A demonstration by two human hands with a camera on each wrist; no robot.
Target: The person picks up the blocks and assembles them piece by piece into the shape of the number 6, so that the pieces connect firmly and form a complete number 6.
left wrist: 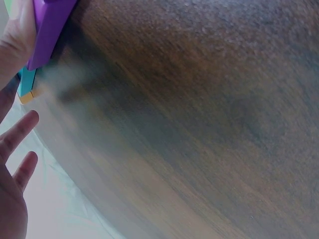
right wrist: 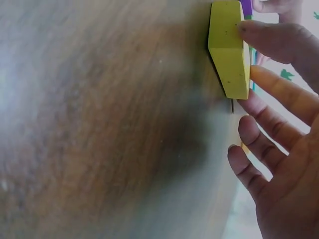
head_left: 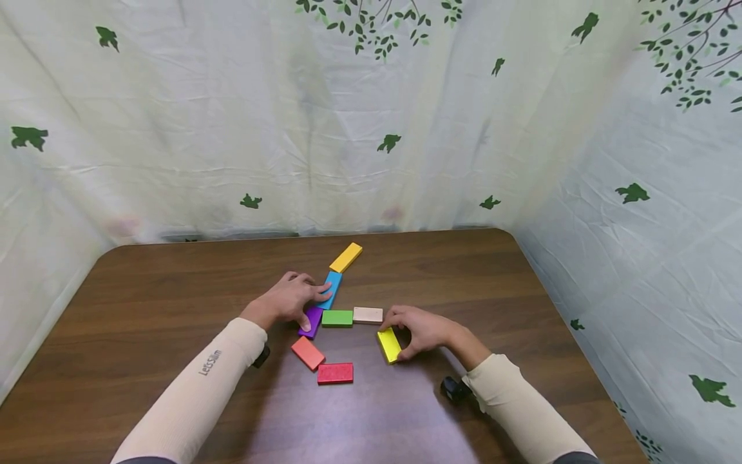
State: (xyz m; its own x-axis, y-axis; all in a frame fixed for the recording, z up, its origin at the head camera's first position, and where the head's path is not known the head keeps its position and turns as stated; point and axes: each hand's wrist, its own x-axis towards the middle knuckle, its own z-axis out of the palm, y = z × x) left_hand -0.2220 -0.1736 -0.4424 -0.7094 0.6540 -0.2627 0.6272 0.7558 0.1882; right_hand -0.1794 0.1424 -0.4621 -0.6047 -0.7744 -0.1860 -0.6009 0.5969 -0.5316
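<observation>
My left hand (head_left: 290, 299) reaches over a purple block (head_left: 312, 321) and a blue block (head_left: 331, 289). Its thumb touches the purple one, while its extended fingers lie along the blue one. In the left wrist view the thumb is against the side of the purple block (left wrist: 49, 35), and two fingers are stretched out free. On the right, a yellow block (head_left: 389, 346) is pinched end to end between the thumb and fingers of my right hand (head_left: 423, 330). The right wrist view shows the thumb on one end of the yellow block (right wrist: 228, 50), with the other fingers spread.
A green block (head_left: 337, 318) and a pale pink block (head_left: 368, 315) lie end to end between the hands. An orange-yellow block (head_left: 346, 257) continues beyond the blue one. Nearer lie a coral block (head_left: 308, 353) and a red block (head_left: 335, 374). A patterned curtain (head_left: 348, 129) surrounds the wooden table (head_left: 174, 290).
</observation>
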